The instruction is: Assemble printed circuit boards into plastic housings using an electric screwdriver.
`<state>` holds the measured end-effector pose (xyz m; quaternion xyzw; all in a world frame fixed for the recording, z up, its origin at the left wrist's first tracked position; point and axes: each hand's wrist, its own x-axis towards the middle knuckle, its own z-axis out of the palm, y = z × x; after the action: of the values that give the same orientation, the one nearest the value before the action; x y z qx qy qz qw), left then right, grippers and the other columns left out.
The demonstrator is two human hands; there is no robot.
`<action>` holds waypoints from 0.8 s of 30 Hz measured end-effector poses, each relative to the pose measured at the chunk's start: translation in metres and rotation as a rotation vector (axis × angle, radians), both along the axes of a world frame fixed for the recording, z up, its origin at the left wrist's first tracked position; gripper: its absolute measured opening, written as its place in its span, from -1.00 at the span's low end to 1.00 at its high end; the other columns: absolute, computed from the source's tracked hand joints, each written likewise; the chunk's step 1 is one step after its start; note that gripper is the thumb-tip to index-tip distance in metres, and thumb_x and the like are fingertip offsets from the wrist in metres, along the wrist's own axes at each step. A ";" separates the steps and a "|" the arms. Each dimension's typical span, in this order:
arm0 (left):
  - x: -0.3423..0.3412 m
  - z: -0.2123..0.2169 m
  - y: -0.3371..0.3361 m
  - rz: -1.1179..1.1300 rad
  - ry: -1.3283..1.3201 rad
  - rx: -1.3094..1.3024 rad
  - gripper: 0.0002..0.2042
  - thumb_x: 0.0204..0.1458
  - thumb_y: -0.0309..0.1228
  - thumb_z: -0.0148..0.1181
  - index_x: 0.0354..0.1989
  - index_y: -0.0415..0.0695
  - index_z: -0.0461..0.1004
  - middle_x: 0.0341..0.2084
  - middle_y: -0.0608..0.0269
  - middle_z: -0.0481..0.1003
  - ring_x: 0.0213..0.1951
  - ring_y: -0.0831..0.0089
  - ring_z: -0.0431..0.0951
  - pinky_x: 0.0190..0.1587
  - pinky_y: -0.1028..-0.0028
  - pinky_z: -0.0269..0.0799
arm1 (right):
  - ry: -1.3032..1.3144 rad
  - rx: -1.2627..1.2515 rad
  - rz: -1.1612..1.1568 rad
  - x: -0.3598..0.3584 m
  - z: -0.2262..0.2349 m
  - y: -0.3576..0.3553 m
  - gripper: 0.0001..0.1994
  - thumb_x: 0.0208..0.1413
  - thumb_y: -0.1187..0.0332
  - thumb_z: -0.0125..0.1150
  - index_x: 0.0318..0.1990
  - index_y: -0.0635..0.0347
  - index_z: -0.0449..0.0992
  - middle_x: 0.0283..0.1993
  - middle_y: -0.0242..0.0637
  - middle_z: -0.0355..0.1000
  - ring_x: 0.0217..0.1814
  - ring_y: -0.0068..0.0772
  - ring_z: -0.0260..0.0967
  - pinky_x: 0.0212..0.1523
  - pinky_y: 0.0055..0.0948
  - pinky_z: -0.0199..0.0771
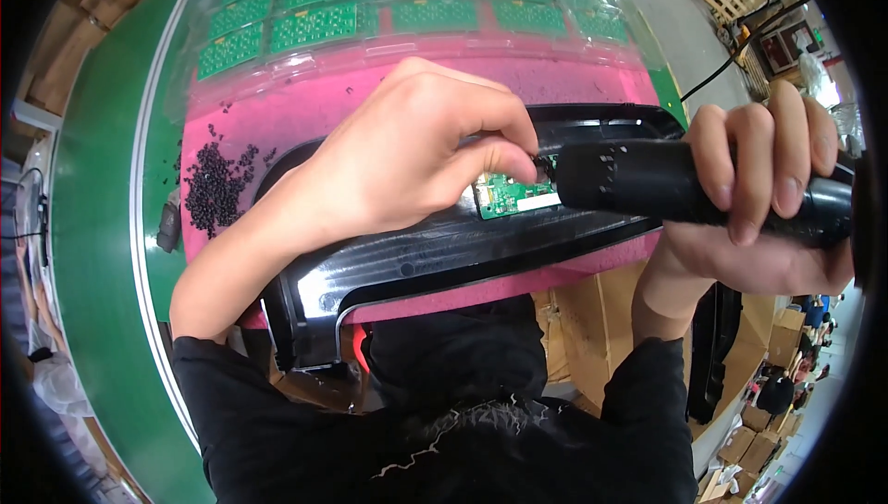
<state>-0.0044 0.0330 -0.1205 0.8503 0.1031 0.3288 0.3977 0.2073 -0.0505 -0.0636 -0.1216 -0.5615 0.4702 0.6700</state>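
My right hand (754, 171) is wrapped round a thick black cylindrical power screwdriver (638, 176) held nearly level, its front end over a green circuit board (509, 197). The board lies in a long glossy black plastic housing (425, 259). Over the board my left hand (425, 148) is closed, thumb and forefinger pinched right at the tool's front end. Something small and dark shows by those fingertips, but I cannot make out what it is. The tool's tip and part of the board are hidden.
A heap of small black screws (217, 188) lies left of the housing on the pink mat (305, 116). Clear plastic trays (370, 46) with rows of green boards stand at the back. An open cardboard box (597, 319) is below the table at right.
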 end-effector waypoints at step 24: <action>-0.005 -0.023 0.020 0.335 0.179 0.281 -0.90 -0.05 -0.55 0.18 -0.40 -0.33 0.43 -0.51 -0.05 0.47 -0.37 -0.02 0.50 -0.32 0.24 0.39 | -0.166 -0.199 -0.150 -0.040 -0.046 0.023 -0.34 -0.06 -0.32 0.07 -0.25 0.21 0.28 -0.52 -0.38 0.21 -0.70 -0.60 0.13 -0.59 -0.54 0.17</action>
<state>-0.0090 0.0526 -0.1434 0.8941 0.2311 0.3246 0.2043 0.1677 -0.0273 -0.1095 -0.2677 -0.5549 0.4605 0.6391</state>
